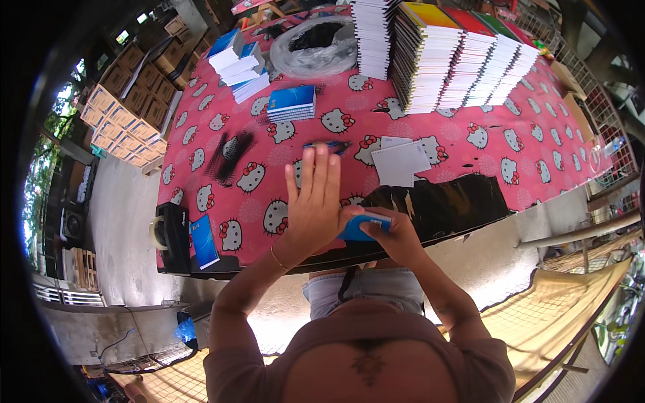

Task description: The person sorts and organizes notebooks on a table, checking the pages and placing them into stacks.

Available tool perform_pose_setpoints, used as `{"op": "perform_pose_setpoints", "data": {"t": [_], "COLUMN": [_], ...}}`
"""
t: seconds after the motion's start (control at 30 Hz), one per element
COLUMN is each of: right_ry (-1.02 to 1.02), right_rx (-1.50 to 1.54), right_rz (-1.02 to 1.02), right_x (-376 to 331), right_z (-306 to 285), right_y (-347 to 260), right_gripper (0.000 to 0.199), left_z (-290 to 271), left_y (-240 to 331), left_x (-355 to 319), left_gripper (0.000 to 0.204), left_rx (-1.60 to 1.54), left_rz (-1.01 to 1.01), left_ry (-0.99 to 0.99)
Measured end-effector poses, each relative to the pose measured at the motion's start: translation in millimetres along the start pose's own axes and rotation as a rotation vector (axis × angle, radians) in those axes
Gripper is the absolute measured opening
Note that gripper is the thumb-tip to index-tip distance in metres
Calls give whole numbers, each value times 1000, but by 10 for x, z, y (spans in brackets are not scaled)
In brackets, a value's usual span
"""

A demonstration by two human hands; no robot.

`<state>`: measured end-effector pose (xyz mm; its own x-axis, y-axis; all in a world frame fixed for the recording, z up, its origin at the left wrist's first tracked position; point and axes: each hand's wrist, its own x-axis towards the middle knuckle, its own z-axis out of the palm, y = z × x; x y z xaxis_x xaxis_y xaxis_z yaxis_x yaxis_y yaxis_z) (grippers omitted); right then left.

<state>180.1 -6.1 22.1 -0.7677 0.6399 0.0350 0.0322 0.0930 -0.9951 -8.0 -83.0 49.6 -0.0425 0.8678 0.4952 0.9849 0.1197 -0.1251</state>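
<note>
Stretched out flat, palm down, my left hand [312, 198] has its fingers straight and holds nothing. Its fingertips lie over a small dark blue and black object [341, 148] whose kind I cannot make out. At the table's near edge my right hand [400, 238] grips a small blue notebook [357, 227], thumb on its cover. The base of my left hand and its thumb meet the notebook's edge, and part of it is hidden there. Right of my left hand lie white spiral-bound sheets [401, 163]. A stack of blue spiral notebooks [291, 101] sits beyond my fingertips.
A pink patterned cloth [336, 121] covers the table, torn to a black patch [450, 208]. At the near left are a black tape dispenser [176, 238] and a blue notebook [204, 242]. Tall notebook stacks [430, 67], a plastic-wrapped roll [289, 57] and cartons [127, 114] stand farther off.
</note>
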Motion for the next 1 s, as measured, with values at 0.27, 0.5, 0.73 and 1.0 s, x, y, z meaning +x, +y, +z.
{"op": "perform_pose_setpoints", "data": {"t": [0.27,0.5,0.73,1.0], "right_ry": [101,153,59,149], "right_rx": [-109,-127,-76,-196], "right_rz": [-145,-326,-181,-117], "right_x": [37,161,131,208], "right_z": [-17,-108,-84,-126], "right_y": [58,360,624,633], "right_gripper": [27,29,33,34], "left_z": [120,288,337,287], "left_y": [195,423,505,535], "left_x": [30,-54,-225,-247], "left_gripper": [89,82,84,82], "left_rx": [-105,-160,-256,-269], "left_rz": [87,176,221,179], "left_ry": [22,-49,-166,-187]}}
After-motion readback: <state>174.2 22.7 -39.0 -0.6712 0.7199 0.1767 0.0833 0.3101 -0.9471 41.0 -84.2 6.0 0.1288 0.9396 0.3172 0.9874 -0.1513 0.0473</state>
